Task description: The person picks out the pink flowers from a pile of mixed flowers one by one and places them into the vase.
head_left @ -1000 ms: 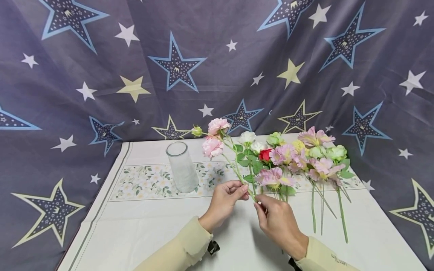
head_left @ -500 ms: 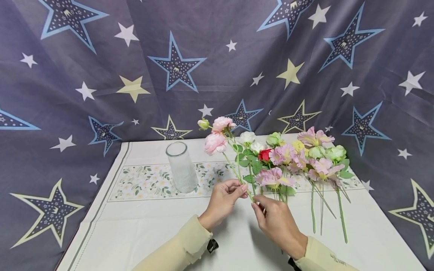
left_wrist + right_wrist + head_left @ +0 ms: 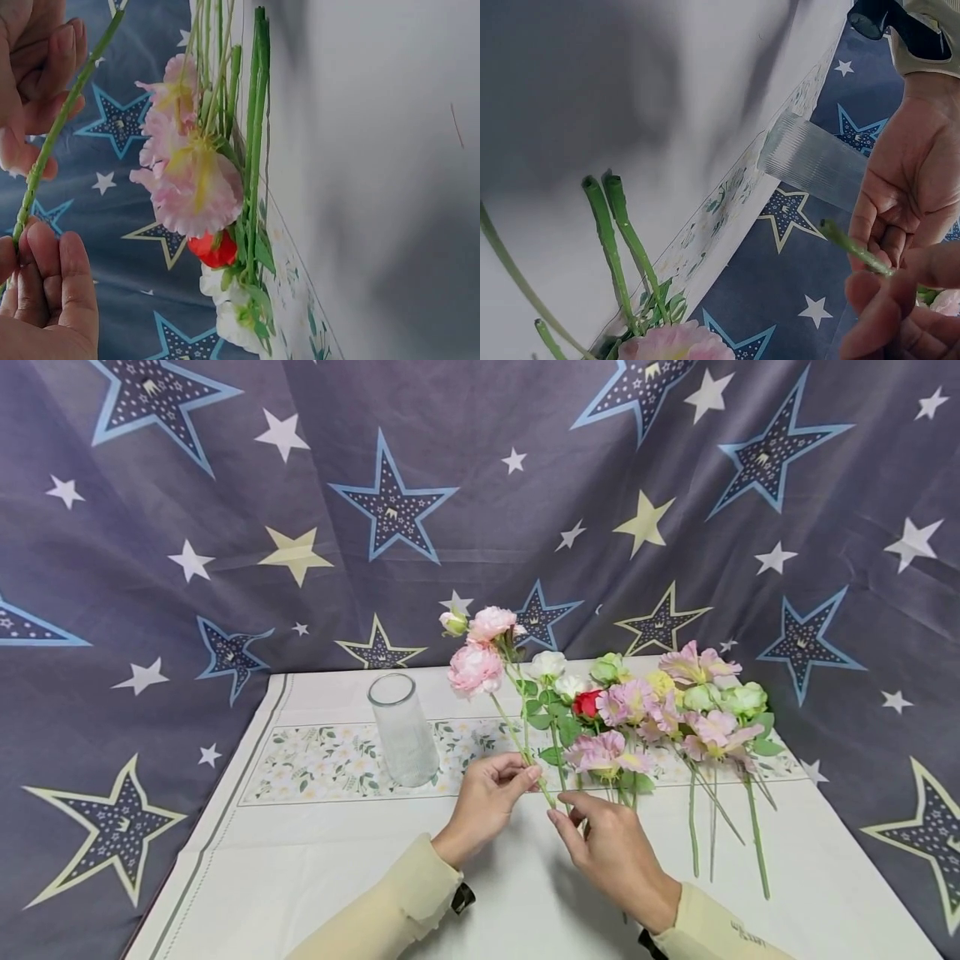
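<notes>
In the head view, a pink peony [image 3: 477, 669] with two full blooms and a bud on a branching green stem is held above the table. My left hand [image 3: 487, 802] pinches its stem partway down. At the stem's lower end are the thumb and fingertips of my right hand [image 3: 615, 852], lightly round it. The left wrist view shows the bare stem [image 3: 56, 127] running from the left fingers past the right ones. Its cut end [image 3: 827, 226] points toward the right wrist camera. Left of the hands, a clear ribbed glass vase [image 3: 405, 735] stands upright on the table.
Several more flowers lie to the right: a red rose [image 3: 587, 702], white roses [image 3: 548, 665], green blooms [image 3: 744, 699] and ruffled pink ones [image 3: 603, 752]. Their stems point toward the front. A floral runner [image 3: 315, 764] crosses the white tablecloth [image 3: 285, 860]; a starry curtain [image 3: 465, 468] hangs behind.
The peony has turned a little, so its blooms sit differently, and its stem end has shifted slightly left. My left hand has moved slightly left; the right hand has barely moved.
</notes>
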Tool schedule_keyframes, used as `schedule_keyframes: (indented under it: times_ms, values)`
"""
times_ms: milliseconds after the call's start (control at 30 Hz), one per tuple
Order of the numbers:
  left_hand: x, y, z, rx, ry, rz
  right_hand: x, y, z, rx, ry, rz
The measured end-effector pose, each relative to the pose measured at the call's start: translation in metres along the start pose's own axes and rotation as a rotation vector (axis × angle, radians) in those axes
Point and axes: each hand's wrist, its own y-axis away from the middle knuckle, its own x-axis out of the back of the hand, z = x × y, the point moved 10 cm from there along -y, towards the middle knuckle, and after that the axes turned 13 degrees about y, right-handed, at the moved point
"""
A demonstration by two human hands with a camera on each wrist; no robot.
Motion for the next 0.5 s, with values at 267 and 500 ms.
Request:
schedule_keyframes:
  times_ms: [267,500]
  values:
    - [0.010,0.001,0.009,-0.029,-0.093,0.031,0.001,0.000,0.001,0.005,0.018,0.014]
    - [0.022,0.001,0.026,-0.107,-0.146,0.081,0.000,0.001,0.004,0.013,0.035,0.041]
